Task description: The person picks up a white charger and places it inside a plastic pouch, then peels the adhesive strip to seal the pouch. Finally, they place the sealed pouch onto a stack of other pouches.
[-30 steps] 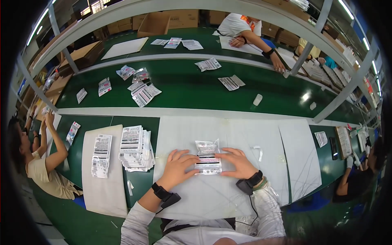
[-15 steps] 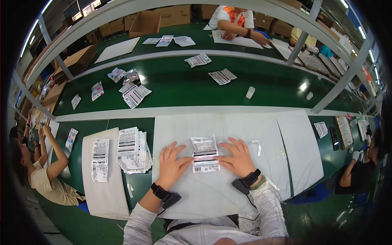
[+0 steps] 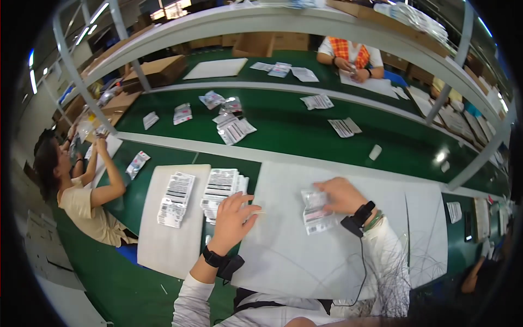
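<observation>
My right hand, blurred, reaches over the upper right of a plastic packet with a printed white label, which lies slightly turned on the white board. Whether those fingers grip it does not show. To the left, my left hand hovers by the lower right of a stack of labelled packets. A thin pale strip juts from between its thumb and index finger. More labelled packets lie on a second pale board farther left.
Beyond a white ledge, loose packets and a small white object lie on a green surface. An upright post stands at the right. One co-worker sits at the left, another across the table.
The view has swung, shifting the scene rightward. My left hand has left the packet and moved toward the stack with a thin strip. My right hand has shifted onto the packet's upper part; the packet is tilted.
</observation>
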The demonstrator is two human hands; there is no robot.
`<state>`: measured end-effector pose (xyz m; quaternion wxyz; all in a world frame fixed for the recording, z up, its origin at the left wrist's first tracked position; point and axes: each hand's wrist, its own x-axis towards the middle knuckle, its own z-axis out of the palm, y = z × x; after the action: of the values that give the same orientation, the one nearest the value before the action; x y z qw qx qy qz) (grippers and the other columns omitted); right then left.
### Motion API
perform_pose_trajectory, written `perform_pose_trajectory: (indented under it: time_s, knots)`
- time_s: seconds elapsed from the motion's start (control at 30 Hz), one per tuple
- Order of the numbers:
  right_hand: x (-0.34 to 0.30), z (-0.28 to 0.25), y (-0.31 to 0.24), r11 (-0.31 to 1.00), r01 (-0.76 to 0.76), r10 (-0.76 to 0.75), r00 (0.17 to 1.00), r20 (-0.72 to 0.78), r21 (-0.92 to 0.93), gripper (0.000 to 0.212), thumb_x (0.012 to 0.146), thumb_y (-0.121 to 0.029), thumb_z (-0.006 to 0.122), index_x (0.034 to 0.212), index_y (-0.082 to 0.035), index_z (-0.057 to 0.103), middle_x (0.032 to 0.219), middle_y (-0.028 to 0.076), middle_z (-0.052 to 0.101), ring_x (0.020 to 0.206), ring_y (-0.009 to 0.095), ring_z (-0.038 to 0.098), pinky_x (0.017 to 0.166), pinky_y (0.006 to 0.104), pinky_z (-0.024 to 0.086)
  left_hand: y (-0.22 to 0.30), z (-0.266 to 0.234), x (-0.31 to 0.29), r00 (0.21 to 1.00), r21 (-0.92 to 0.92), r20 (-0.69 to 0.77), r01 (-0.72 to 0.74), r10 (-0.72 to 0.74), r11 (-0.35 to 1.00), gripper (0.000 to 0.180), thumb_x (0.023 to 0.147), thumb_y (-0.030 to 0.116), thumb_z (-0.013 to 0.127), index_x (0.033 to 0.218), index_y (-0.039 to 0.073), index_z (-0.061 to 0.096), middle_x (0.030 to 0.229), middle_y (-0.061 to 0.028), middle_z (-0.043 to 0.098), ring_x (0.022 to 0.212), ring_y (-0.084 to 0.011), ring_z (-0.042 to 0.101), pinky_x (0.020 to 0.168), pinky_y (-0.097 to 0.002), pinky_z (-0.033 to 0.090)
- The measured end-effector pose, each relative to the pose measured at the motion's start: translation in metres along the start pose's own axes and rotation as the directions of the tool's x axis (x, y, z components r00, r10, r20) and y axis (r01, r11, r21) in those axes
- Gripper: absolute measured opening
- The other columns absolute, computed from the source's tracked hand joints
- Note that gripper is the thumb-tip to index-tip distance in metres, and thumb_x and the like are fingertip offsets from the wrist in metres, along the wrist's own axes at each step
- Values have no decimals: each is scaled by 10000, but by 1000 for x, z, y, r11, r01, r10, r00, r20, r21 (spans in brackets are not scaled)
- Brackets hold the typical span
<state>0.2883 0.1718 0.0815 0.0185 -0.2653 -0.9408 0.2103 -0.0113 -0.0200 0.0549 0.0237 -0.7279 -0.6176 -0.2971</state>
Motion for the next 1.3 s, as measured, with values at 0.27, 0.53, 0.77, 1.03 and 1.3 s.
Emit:
perform_pose_trajectory:
  time_s: [0.27,0.53,0.77,1.03,1.3]
  knots:
    - [0,24,-2,990,8,-111,658,-745,-141,672,720,-109,760,1347,-82,521,1365,155,479,1305,387,430,1072,477,377,-86,15,-17,983,376,-161,145,-89,915,341,841,150,680,1181,147,651,1293,-48,607,1209,-305,549,993,-426,427]
    - [-71,76,-17,994,5,75,720,-690,113,562,796,-106,732,1319,-53,533,1323,148,504,1234,367,483,1036,447,422,-52,7,19,975,407,-134,217,-177,887,169,848,157,668,1008,146,720,1152,-6,693,1050,-226,641,884,-442,473]
    - [-72,89,-6,827,-8,389,729,-563,562,518,844,-152,718,1317,-39,538,1347,156,492,1210,348,515,996,423,460,95,90,55,964,-146,113,-222,239,964,212,813,174,696,1024,153,713,1108,-12,694,1019,-250,647,843,-353,501]
    - [-68,85,8,981,-140,18,754,-657,-133,462,836,-80,694,1283,-53,582,1335,136,545,1200,345,556,1005,396,479,91,124,61,889,-183,253,-345,383,921,355,764,230,738,1091,125,647,1119,-46,605,1084,-255,565,867,-375,449]
    - [-59,82,33,958,83,43,905,-424,275,359,844,14,630,1199,-38,637,1286,133,610,1258,323,540,1048,388,461,95,120,103,717,-113,537,-461,445,880,384,720,303,758,1018,82,659,1057,-72,609,1029,-248,565,882,-370,401]
